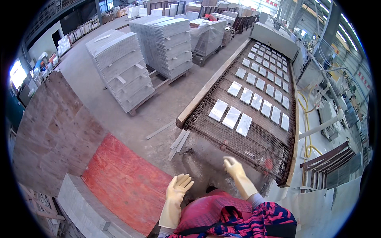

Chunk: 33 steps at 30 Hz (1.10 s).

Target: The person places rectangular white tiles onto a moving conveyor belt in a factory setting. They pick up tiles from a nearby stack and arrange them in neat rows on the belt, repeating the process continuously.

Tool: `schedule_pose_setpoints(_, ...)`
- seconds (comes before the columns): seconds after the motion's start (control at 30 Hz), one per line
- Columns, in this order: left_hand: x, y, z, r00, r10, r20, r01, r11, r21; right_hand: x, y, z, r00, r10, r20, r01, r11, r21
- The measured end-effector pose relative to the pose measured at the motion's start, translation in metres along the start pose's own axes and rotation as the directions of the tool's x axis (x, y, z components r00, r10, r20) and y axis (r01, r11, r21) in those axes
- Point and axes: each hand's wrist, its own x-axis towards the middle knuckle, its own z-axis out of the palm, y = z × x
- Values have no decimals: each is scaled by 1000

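Both my hands wear cream rubber gloves and hold nothing. My left hand (178, 188) is raised in front of my body beside a red sheet (127, 174), with its fingers stretched out. My right hand (235, 168) reaches forward near the close end of a mesh conveyor belt (260, 146), apart from it, its fingers loosely extended. On the belt lie rows of white, grey-veined stone tiles (231, 118). Three tiles form the nearest row, and further rows run back to a grey machine housing (274, 37).
Stacked grey stone pieces (79, 194) line the red sheet's near left side, and a brown board (59, 127) rises behind. Pallets of stone slabs (123, 75) stand ahead. Loose strips (179, 143) lie on the floor. A yellow hose (306, 137) and a metal rack (327, 166) are right.
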Motion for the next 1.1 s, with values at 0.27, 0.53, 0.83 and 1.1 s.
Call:
schedule_pose_setpoints(0.27,-40,-7,-14,934,101,342,-69,992,-104,-44,42,50,908,-147,393,305,875,-377)
schedule_pose_setpoints(0.53,-102,-25,4,933,142,331,-186,977,106,-68,62,49,841,-105,530,352,851,-390)
schedule_pose_setpoints(0.83,-184,-86,0,939,115,323,-194,956,221,-99,152,34,730,73,680,376,788,-488)
schedule_pose_setpoints(1.1,-205,-76,-26,953,213,215,-243,962,125,-154,195,1,725,282,629,-8,916,-401)
